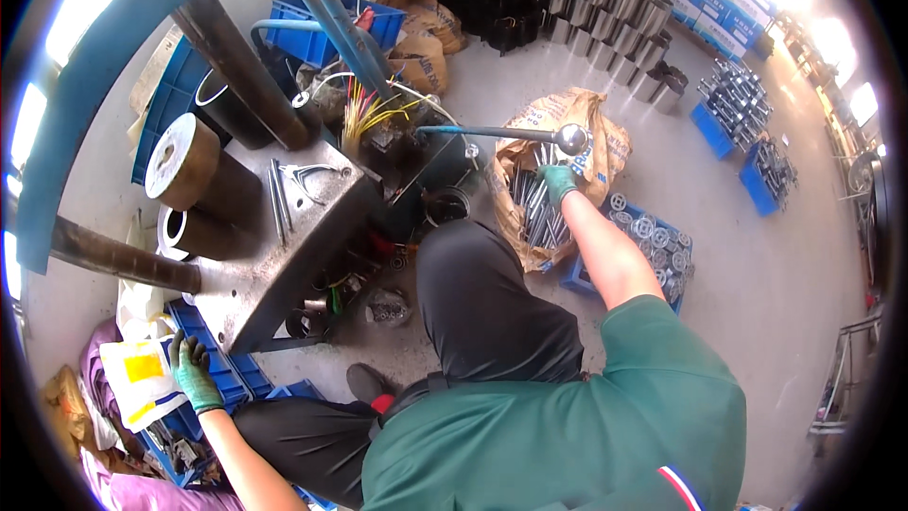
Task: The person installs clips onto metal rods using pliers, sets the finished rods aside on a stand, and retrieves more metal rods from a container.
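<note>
My right hand (558, 182), in a green glove, reaches into an open brown paper sack (605, 123) on the floor. Its fingers are bent around some of the slim metal rods (534, 213) that stand in the sack; how many is hidden. My left hand (194, 377), gloved in green with darker fingers, is off to the lower left. Its fingers are slightly bent and apart, with nothing in them. Beside it lies a white and yellow bag (142, 371) above blue crates (213, 369).
A press with a heavy steel table (241, 274) stands at left, carrying metal cylinders (203, 170) and loose rods (280, 199). Its ball-ended lever (570, 139) extends over the sack. A blue crate of round metal parts (653, 241) sits beside the sack. Stacked shiny cylinders (605, 9) stand behind.
</note>
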`<state>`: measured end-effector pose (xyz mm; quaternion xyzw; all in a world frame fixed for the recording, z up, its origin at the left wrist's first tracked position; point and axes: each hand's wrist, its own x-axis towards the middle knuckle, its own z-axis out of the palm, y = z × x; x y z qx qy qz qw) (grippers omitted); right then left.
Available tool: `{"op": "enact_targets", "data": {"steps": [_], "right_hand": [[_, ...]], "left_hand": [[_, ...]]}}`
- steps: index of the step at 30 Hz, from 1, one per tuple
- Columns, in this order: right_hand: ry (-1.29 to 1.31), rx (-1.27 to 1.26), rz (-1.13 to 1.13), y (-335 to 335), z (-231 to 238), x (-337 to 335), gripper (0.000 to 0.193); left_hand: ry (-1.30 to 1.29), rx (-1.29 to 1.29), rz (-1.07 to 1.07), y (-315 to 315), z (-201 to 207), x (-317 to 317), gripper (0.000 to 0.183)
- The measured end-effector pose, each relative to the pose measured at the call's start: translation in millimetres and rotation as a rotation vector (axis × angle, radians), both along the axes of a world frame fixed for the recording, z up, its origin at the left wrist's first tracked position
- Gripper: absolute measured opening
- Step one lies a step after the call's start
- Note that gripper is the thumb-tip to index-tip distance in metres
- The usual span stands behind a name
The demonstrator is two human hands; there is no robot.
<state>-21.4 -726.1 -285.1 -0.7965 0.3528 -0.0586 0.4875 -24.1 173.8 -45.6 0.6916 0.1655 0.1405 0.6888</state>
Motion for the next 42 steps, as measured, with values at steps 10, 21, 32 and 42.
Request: {"op": "enact_targets", "data": {"steps": [10, 21, 32, 42], "right_hand": [[-0.209, -0.533, 0.695, 72, 109, -156, 0.01], [-0.703, 1.158, -0.036, 113, 306, -218, 0.013], [-1.104, 0.789, 0.134, 233, 428, -243, 0.032], [-0.574, 1.086, 0.657, 320, 435, -205, 0.056]], "left_hand": [[-0.197, 0.1, -0.138, -69, 55, -10, 0.04], [-0.302, 0.223, -1.231, -418, 122, -101, 0.044], [-0.324, 0.298, -1.45, -473, 116, -159, 0.03], [0.124, -1.044, -0.899, -356, 97, -130, 0.058]]}}
